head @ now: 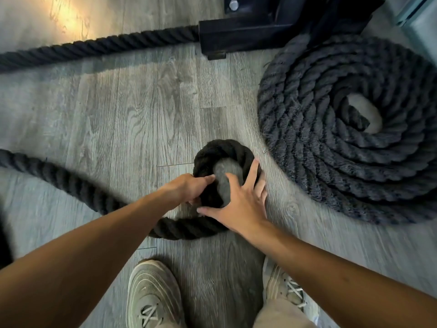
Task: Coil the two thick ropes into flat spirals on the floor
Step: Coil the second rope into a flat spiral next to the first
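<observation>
Head view: we look down on a grey wood-plank floor with our two bare arms reaching forward. Our landmark is the finished rope spiral, a flat coil of thick dark rope with a small gap of floor at its centre. Just beside that spiral, on its near-left side and not touching it, lies the second rope, whose end has been bent into one small tight loop.

Our left hand grips the near-left part of this loop, its fingers curled round the rope with the thumb side on top. Our right hand lies spread over the side of the loop nearer the spiral, fingers straight and splayed, pressing on the rope without closing round it.

From the loop the second rope curves under our arms and trails off across the floor, away from the spiral. Farther from us, it passes behind a black metal frame base that stands just beyond the spiral. Two pale sneakers stand on the floor nearer to us than the spiral.
</observation>
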The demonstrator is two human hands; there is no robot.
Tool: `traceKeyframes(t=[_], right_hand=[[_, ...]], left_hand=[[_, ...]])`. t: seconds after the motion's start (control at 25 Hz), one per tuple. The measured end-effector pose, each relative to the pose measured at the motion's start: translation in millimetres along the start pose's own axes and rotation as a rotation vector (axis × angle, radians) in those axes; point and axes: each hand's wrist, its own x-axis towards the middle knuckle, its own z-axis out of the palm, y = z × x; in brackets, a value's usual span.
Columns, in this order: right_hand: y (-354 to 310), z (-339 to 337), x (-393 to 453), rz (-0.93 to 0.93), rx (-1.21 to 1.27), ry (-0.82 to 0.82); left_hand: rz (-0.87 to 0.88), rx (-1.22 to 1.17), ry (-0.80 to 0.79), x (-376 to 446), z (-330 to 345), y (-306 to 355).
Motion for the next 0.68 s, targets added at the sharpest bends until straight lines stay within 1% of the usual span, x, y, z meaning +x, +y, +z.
traceKeyframes(t=[0.12, 0.16, 0.2, 0.24, 0.28, 0.32, 0.36, 0.44, 0.48, 0.52, 0.56, 0.64, 0.68], right_hand=[[-3, 5, 1, -0.014, 0.072, 0.068], [-2, 6, 0, -0.029, 0.109, 0.087], [0, 8, 0, -0.048, 0.138, 0.102], [4, 9, -1, -0.073, 0.159, 0.114], [8, 8, 0, -0.100, 0.182, 0.121], [13, 7, 1, -0.124, 0.206, 0.117], [18, 5, 2, -0.145, 0.224, 0.105], [26, 0, 5, -0.179, 0.239, 0.069], [28, -4, 8, -0.199, 0.236, 0.052], [31, -10, 13, -0.228, 0.226, 0.032], [34, -18, 21, -0.280, 0.208, 0.001], [35, -42, 43, -0.387, 0.110, -0.093], [34, -56, 56, -0.408, 0.045, -0.113]], left_hand=[[0.058, 0.050, -0.049, 1, -14, -6], [0.090, 0.080, -0.009, 3, -20, -4], [0.139, 0.125, 0.082, 5, -26, 0], [0.204, 0.153, 0.207, 10, -33, 6], [0.300, 0.147, 0.329, 16, -39, 12], [0.428, 0.161, 0.405, 21, -43, 20], [0.558, 0.218, 0.423, 26, -44, 28], [0.736, 0.406, 0.322, 36, -40, 44], [0.765, 0.498, 0.261, 40, -36, 51], [0.754, 0.559, 0.242, 41, -31, 55], [0.725, 0.589, 0.282, 42, -30, 56], [0.634, 0.642, 0.490, 41, -35, 53], [0.577, 0.679, 0.585, 40, -39, 46]])
